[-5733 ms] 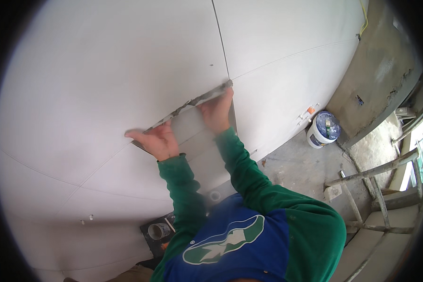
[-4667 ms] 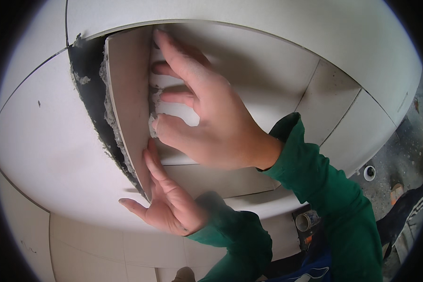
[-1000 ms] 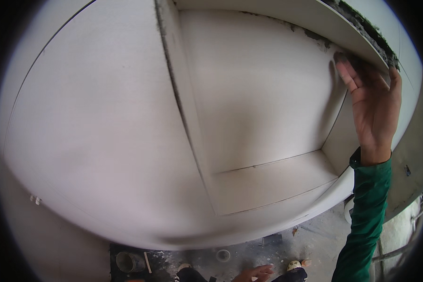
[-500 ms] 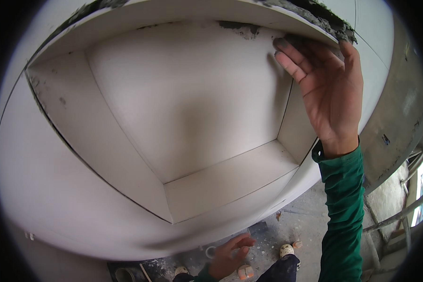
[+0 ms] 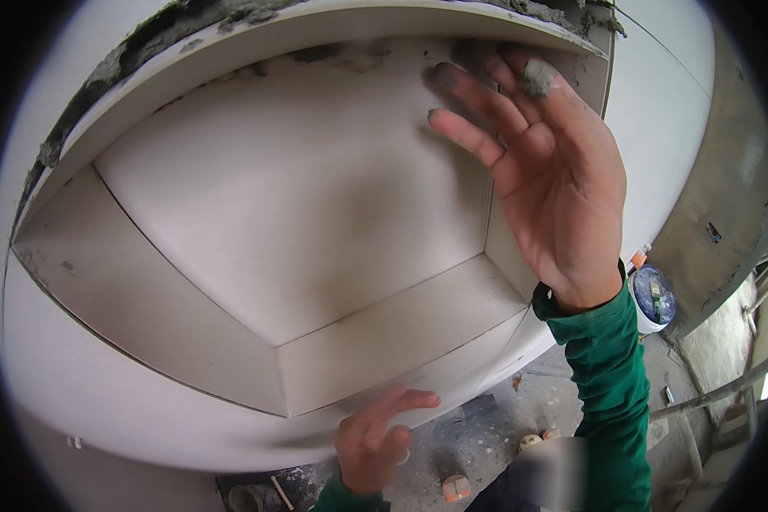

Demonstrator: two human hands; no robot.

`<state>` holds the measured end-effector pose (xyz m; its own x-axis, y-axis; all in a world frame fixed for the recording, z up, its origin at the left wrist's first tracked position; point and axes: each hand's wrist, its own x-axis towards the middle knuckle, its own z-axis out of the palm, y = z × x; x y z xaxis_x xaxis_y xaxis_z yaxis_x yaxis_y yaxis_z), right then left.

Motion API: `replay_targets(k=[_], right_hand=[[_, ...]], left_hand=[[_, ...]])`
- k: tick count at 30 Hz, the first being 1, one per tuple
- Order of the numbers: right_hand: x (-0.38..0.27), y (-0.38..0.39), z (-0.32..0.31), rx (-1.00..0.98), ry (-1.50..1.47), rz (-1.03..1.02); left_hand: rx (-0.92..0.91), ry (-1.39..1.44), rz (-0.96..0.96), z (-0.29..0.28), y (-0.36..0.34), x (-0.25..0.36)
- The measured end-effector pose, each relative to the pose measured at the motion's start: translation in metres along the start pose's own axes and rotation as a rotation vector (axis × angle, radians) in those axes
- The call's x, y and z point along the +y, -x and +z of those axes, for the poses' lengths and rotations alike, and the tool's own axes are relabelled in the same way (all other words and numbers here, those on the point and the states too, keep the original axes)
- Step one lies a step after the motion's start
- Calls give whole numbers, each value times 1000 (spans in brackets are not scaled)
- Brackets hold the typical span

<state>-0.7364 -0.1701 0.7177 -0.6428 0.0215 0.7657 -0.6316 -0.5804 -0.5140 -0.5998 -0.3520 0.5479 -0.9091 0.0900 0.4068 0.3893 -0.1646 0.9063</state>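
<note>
In front of me is a recessed wall niche lined with pale panels; its back panel carries grey smears near the top. My right hand is raised palm up at the niche's upper right corner, fingers stretched and apart, with a dab of grey mortar on the thumb. Its fingertips are close under the top panel, dark and blurred there, so I cannot tell whether they touch it. Rough wet mortar lies along that panel's upper edge. My left hand hovers near the niche's lower edge, holding nothing, fingers loosely apart and slightly blurred.
A white bucket with a blue top stands at the right. On the stained floor are an orange-and-white object and a dark container at lower left. A pole slants across the right side.
The view has shifted, bringing the blue-topped bucket into sight. My right hand has moved left in the picture, showing the mortar on its thumb. My left hand has risen toward the niche's lower edge.
</note>
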Motion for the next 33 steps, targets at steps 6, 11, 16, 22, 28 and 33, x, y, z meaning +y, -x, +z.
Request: replay_targets(k=[6, 11, 16, 22, 28, 33], right_hand=[[1, 1, 11, 39, -65, -7], [30, 1, 34, 191, -398, -108], [54, 6, 95, 262, -656, -173], [72, 22, 150, 224, -594, 11], [74, 50, 131, 92, -374, 313], [84, 65, 70, 282, -290, 199]], left_hand=[[61, -26, 95, 3, -12, 11], [18, 29, 126, -2, -16, 32], [122, -9, 373, -14, -22, 72], [232, 256, 495, 8, -93, 168], [203, 244, 468, -2, -103, 196], [92, 300, 420, -2, -112, 184]])
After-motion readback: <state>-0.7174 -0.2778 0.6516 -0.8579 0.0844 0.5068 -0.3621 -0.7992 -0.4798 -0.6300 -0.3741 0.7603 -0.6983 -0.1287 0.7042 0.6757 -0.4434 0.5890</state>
